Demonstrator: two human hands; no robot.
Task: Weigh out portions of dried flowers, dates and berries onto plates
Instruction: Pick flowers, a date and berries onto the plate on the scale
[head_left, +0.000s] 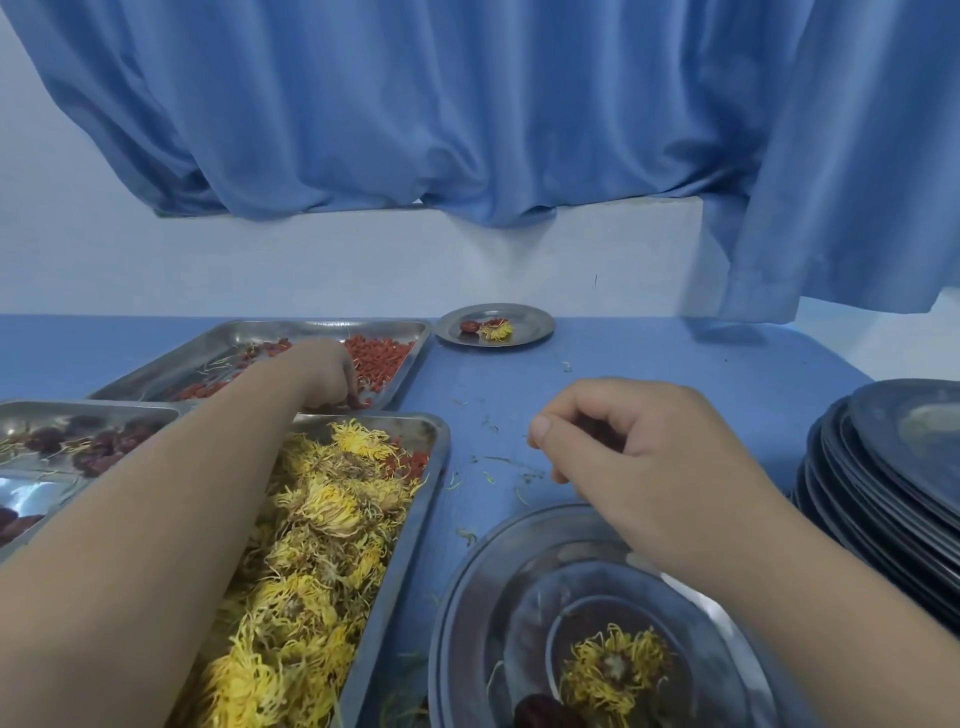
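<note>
My left hand (324, 374) reaches across into the far steel tray (311, 328) of red berries (382, 358), fingertips bunched down and pinching some berries. A nearer tray (437, 452) holds dried yellow flowers (322, 519). The tray (104, 408) at the left holds dark dates (98, 447). My right hand (639, 457) hovers over the table just beyond the near steel plate (483, 587), fingers loosely curled, nothing seen in it. That plate carries one flower (618, 670) and a date (540, 711).
A small steel plate (530, 315) with a date and a flower stands at the back by the wall. A stack of empty plates (893, 483) sits at the right edge. Flower crumbs litter the blue tabletop (649, 358). A blue curtain hangs above.
</note>
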